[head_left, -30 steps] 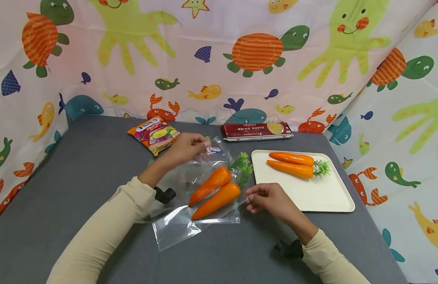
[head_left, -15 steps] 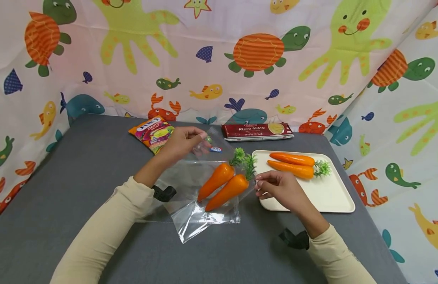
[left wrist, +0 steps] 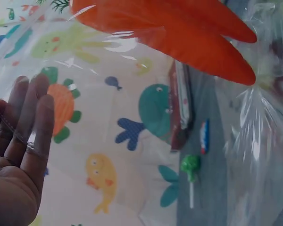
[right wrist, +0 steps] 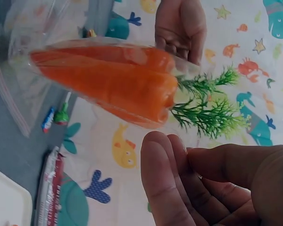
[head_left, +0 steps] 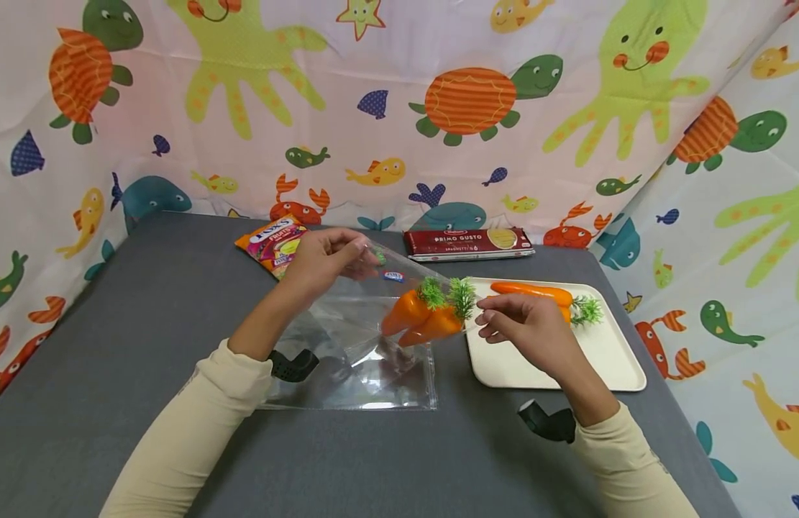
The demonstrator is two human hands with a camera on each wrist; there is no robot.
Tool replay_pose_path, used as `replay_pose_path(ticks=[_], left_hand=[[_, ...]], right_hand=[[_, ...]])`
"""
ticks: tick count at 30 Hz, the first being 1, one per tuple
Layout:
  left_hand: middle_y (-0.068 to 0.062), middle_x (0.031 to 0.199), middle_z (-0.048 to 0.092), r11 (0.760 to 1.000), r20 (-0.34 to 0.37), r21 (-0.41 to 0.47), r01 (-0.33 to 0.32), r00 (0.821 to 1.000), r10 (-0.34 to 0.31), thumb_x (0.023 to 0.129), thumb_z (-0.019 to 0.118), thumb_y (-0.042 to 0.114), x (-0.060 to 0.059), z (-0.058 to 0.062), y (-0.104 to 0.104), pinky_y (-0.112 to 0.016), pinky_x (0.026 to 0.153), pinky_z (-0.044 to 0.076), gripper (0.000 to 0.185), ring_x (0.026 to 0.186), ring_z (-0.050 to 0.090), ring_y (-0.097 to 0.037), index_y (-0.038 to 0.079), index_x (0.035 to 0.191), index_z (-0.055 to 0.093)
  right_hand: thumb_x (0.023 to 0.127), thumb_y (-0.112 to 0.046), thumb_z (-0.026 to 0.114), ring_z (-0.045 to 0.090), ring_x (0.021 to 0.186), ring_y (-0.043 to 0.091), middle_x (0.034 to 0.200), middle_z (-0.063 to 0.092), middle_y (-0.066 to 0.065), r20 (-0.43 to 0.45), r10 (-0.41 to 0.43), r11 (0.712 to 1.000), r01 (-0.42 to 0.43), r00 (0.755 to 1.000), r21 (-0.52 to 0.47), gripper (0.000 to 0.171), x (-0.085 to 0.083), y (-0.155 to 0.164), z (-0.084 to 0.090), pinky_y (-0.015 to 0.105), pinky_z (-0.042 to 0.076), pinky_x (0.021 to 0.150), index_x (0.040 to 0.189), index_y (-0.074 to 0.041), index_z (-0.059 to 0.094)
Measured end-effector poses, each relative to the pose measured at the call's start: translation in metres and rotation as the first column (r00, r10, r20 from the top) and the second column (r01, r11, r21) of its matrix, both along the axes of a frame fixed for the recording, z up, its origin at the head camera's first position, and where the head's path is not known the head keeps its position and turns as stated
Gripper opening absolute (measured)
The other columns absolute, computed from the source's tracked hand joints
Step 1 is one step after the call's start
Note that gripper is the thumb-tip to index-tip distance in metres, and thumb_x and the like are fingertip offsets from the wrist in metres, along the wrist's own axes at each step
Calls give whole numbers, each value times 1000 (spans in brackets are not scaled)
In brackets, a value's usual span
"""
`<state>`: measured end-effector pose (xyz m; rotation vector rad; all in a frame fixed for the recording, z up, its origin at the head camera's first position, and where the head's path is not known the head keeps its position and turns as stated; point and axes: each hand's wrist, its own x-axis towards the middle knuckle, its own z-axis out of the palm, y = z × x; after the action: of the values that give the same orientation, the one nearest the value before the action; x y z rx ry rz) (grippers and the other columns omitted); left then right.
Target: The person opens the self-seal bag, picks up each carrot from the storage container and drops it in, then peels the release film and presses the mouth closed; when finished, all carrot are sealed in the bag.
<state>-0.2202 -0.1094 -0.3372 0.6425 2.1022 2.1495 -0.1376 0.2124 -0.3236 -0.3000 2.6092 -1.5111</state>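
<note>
The left hand [head_left: 321, 260] pinches one edge of the mouth of the clear plastic bag [head_left: 367, 345] between thumb and fingertips, and the right hand [head_left: 525, 327] pinches the opposite edge. Between the two sets of fingers the bag hangs open and lifted, with its bottom lying on the grey table [head_left: 147, 324]. Two orange carrots [head_left: 420, 318] sit inside the bag, just left of the right fingers, green tops up. Beyond the right fingers lies a cream tray [head_left: 606, 360] with two more carrots [head_left: 535, 291]. Farther, a red packet [head_left: 467, 242] reads "PRIMO GUSTO", spaghetti. Behind the left fingers a candy bag [head_left: 272, 241] reads "FRUIT"; the rest is hidden.
</note>
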Motion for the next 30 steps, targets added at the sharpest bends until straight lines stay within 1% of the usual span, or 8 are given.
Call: replay_pose_path(ticks=[5,8,13,19,22,26,28,30], left_hand=[[-14,94,72,1000,-16,16,-27,1000,27,99,60,18,12,6,-2,-39,76,57,23,83,72,-29,-2,108,66],[-15,94,72,998,-26,39,-46,999,47,99,60,18,19,7,-1,-40,76,57,24,83,72,-30,-3,108,65],[-14,96,72,994,-23,64,-89,996,90,99,60,22,31,4,0,-39,76,57,27,83,72,-29,-2,111,63],[-15,98,72,985,-35,97,-142,989,146,99,59,23,40,-2,0,-39,77,57,29,84,72,-29,-2,113,61],[-15,97,73,981,-32,103,-163,985,167,99,59,23,45,-2,0,-39,77,57,29,84,72,-28,-2,112,61],[-16,98,72,981,-40,111,-161,985,166,99,59,20,52,-1,-1,-40,75,57,26,83,72,-29,-3,111,61],[-16,98,72,982,-58,106,-158,985,164,99,59,19,54,-3,-1,-40,74,58,25,83,72,-29,-4,110,62],[-16,99,72,983,-73,101,-155,984,162,99,59,18,55,-5,1,-40,74,58,24,83,72,-29,-3,110,62]], right_hand=[[96,-6,62,72,78,21,94,70,17,-54,-21,999,23,998,29,24,-1,-2,12,34,58,71,114,8,66],[96,-5,61,71,77,20,93,70,17,-112,-30,997,37,993,68,22,0,-2,19,33,58,69,113,7,67],[97,-7,59,70,75,18,89,70,14,-199,-42,987,71,979,141,19,-1,-6,28,29,58,68,111,4,69],[98,-6,57,70,78,24,90,70,15,-244,-60,985,97,968,143,20,-3,-10,32,24,56,68,111,3,69],[98,-8,58,69,78,24,90,71,14,-297,-67,976,124,953,178,20,-3,-11,34,22,56,66,110,2,70],[97,-12,60,63,73,22,90,71,10,-371,-67,960,162,926,230,18,-2,-13,36,23,52,57,108,-2,72],[96,-11,61,60,73,20,91,70,8,-397,-62,960,163,916,228,16,-4,-14,34,25,51,56,106,-3,71],[95,-8,62,58,75,19,91,68,7,-426,-59,964,162,903,210,13,-6,-13,29,25,51,59,104,-3,70]])
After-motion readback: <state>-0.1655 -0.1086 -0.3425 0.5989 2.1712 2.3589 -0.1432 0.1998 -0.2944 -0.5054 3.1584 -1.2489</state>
